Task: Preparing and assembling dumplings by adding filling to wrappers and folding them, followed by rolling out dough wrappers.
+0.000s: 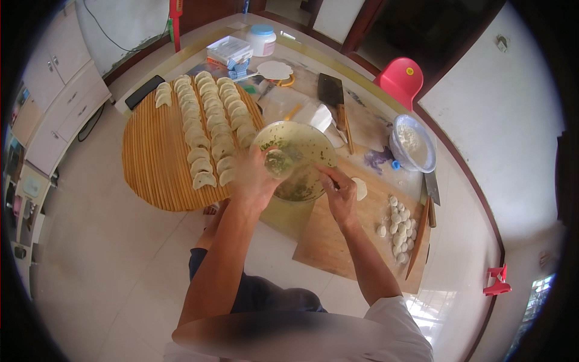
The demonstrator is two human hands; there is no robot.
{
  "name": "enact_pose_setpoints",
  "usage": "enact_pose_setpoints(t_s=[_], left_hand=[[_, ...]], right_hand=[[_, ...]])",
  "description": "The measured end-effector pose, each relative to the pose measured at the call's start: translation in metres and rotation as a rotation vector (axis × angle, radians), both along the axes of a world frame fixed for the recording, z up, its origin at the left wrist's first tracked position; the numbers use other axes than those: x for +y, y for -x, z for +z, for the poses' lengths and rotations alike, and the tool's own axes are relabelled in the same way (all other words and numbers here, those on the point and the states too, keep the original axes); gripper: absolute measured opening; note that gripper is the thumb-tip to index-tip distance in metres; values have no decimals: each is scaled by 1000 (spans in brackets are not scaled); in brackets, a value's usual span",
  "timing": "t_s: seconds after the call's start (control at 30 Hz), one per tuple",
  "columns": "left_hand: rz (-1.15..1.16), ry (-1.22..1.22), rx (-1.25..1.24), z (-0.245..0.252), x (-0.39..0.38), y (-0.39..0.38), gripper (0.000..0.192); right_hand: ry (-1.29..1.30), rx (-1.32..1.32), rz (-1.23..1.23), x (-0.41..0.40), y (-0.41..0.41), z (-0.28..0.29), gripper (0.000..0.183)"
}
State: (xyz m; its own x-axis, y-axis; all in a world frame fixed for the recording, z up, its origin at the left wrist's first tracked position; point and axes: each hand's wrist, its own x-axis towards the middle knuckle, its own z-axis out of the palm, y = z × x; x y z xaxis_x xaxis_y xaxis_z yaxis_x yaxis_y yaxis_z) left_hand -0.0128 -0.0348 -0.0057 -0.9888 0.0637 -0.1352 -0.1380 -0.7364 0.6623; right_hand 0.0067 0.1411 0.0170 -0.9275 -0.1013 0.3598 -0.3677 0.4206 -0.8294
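Note:
My left hand (258, 178) cups a round dough wrapper with green-flecked filling (278, 164) above a large mixing bowl (316, 135). Blur hides some of its fingers. My right hand (340, 190) is at the bowl's right side, its fingers pinched on a thin utensil (310, 164) that reaches towards the wrapper; the utensil's tip is too blurred to make out. Green filling clings to the bowl's inside. A flat dough wrapper (360, 188) lies on the wooden board (334, 235) close to my right hand. To the left, rows of folded dumplings (221, 131) rest on a round slatted tray (151, 154).
Several small dough pieces (398, 231) lie on the board beside a tapered rolling pin (418, 240). A knife (431, 188) is at its right edge, near a flour bowl (430, 159). Farther back are a cleaver (330, 89), a phone (144, 92) and a blue-lidded jar (262, 43).

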Motion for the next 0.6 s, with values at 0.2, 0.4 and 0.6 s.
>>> enact_pose_setpoints(t_s=[0.2, 0.4, 0.6], left_hand=[[-53, 45, -48, 10, -1, -4, 33], [-89, -155, -125, 8, 3, -5, 30], [-93, -187, -81, 4, 3, -9, 30]], right_hand=[[-543, 218, -86, 7, 12, -21, 17], [-942, 225, -44, -4, 14, -28, 15], [-312, 2, 9, -21, -3, 3, 36]])
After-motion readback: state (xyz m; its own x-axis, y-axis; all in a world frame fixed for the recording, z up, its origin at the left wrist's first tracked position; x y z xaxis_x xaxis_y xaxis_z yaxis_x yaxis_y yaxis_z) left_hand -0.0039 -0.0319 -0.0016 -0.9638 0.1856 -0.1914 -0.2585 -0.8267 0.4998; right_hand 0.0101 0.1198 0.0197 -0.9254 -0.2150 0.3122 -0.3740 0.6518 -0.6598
